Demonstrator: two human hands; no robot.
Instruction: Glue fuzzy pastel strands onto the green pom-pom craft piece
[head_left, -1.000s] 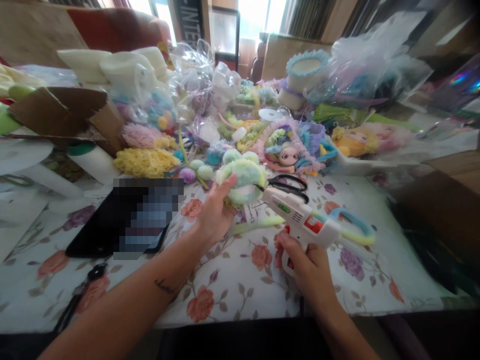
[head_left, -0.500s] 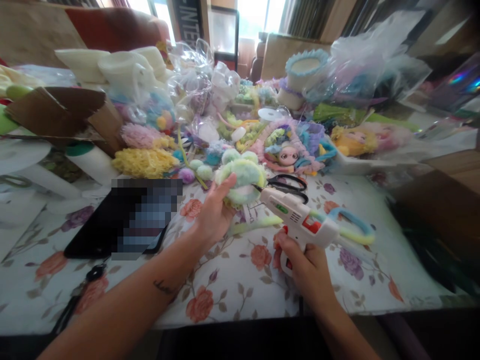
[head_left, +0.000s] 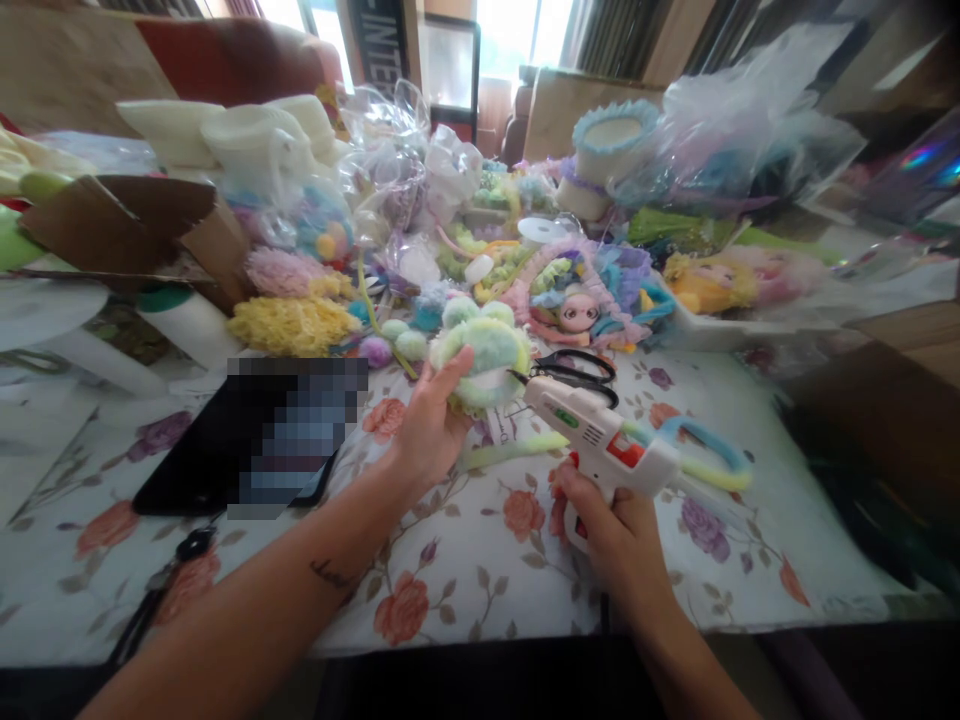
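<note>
My left hand (head_left: 435, 420) grips a fuzzy pale green and yellow plush piece (head_left: 484, 358) with rounded bumps on top, the thumb lying over its front. My right hand (head_left: 611, 515) is wrapped round the handle of a white glue gun (head_left: 592, 430) with red parts. The gun's dark nozzle points left and meets the right side of the plush piece, or comes very close to it. Black-handled scissors (head_left: 577, 370) lie just behind the gun. A pale yellow-green strip (head_left: 517, 450) rests on the cloth below the plush piece.
A tablet (head_left: 202, 440) lies at the left on the flowered tablecloth (head_left: 465, 560). Behind are an open cardboard box (head_left: 127, 225), yellow fuzzy material (head_left: 292, 325), a doll's head (head_left: 579, 312), and plastic bags (head_left: 750, 130). A blue-yellow loop (head_left: 709, 455) sits right of the gun.
The whole view has shifted very slightly. Both hands keep their holds, and the gun's nozzle stays at the plush piece's right side.
</note>
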